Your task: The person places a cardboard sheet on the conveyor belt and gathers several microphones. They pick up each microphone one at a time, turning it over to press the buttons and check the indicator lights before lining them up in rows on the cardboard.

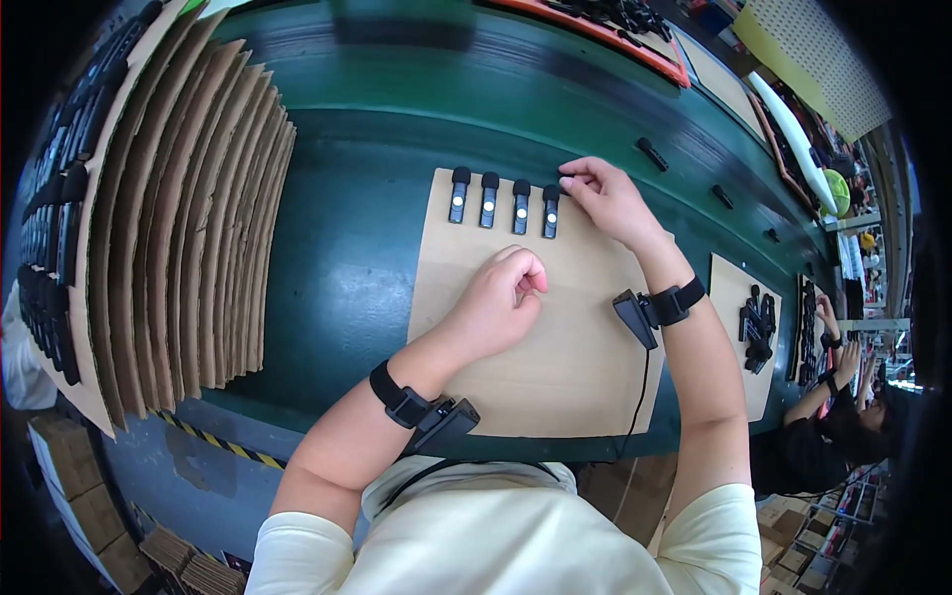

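Several small black clip-on microphones (521, 206) with foam tops stand in a row along the far edge of a flat cardboard sheet (535, 387). Each carries a pale round spot on its body. At the right end of this row, my right hand (607, 201) pinches another microphone (567, 180); only its dark foam top shows beside the fingertips. Over the middle of the sheet, below the row, my left hand (504, 297) is curled into a loose fist, with nothing visible in it. Both wrists wear black straps with small box-shaped devices.
A tall stack of cardboard sheets (198, 228) with black microphones on its outer face stands at the left. Loose microphones (652, 154) lie on the green bench (342, 208) at the far right. Another sheet there bears a pile of them (759, 327). A co-worker (828, 436) is farther right.
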The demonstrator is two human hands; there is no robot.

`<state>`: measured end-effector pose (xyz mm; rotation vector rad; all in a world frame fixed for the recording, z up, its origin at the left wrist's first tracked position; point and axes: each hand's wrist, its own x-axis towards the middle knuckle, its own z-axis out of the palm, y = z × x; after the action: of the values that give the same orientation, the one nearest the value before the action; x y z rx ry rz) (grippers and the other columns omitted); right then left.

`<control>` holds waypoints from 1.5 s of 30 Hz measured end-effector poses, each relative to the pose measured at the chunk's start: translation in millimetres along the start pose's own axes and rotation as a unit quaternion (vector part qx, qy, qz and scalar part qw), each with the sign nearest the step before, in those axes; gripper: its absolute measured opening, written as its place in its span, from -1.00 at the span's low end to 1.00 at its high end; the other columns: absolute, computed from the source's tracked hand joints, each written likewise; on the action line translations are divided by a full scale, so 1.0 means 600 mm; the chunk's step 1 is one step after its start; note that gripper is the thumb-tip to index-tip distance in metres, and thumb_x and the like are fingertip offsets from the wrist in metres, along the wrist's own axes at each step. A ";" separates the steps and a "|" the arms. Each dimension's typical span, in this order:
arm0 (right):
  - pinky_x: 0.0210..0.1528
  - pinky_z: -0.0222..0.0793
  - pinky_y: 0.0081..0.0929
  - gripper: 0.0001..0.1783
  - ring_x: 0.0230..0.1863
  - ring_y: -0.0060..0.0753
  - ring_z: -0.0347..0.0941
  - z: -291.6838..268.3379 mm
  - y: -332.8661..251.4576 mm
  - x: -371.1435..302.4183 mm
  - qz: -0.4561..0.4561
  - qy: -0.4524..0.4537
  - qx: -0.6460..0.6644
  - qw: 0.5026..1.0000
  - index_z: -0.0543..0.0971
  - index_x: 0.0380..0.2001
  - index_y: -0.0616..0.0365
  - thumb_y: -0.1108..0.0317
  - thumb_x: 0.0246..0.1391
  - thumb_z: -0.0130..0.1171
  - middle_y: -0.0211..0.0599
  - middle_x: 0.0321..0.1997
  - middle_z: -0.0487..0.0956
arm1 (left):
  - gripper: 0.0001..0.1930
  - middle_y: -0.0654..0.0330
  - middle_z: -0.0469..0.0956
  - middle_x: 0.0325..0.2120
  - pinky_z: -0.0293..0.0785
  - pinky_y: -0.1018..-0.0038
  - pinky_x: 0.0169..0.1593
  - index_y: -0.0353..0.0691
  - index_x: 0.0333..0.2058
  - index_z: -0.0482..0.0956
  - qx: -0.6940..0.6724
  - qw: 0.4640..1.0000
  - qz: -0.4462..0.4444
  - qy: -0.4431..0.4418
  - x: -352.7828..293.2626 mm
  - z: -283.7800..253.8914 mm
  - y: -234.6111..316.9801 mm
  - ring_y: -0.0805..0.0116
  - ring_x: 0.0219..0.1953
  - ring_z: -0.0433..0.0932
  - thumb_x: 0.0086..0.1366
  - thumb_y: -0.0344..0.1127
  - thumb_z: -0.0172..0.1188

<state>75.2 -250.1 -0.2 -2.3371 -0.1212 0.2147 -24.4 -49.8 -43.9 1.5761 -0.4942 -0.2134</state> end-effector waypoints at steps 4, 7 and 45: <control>-0.14 0.40 -0.55 -0.70 -0.26 -0.47 0.46 -0.025 0.049 0.055 -0.067 0.109 -0.089 0.988 0.55 -0.08 0.21 0.35 0.12 0.19 -0.27 -0.27 0.57 | -0.84 0.19 0.38 -0.39 0.40 0.50 -0.19 -0.29 -0.39 0.37 0.004 1.000 0.005 0.026 -0.006 -0.011 -0.009 0.40 -0.33 0.42 0.03 -0.65 0.01; 0.06 0.39 -0.32 -0.59 -0.01 -0.10 0.50 -0.058 0.086 0.097 -0.128 0.192 -0.258 0.938 0.54 -0.03 0.19 0.27 0.06 0.23 -0.04 -0.06 0.58 | -0.82 0.15 0.43 -0.41 0.42 0.44 -0.23 -0.25 -0.39 0.41 0.025 0.997 0.041 0.054 -0.012 -0.007 -0.035 0.31 -0.35 0.45 0.02 -0.65 0.01; -0.06 0.32 -0.64 -0.77 -0.14 -0.55 0.42 0.071 0.046 -0.268 -0.051 0.136 0.226 0.963 0.46 -0.07 0.28 0.44 0.24 0.04 -0.31 -0.14 0.52 | -0.70 0.06 0.52 -0.26 0.54 0.39 -0.12 -0.34 -0.10 0.47 -0.076 0.991 0.109 -0.007 -0.023 0.018 0.023 0.26 -0.23 0.58 0.17 -0.48 0.24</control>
<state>-90.0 -264.3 -30.5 -1.8765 -0.0493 -0.1225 -43.5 -53.7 -33.5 1.3619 -0.6426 -0.0926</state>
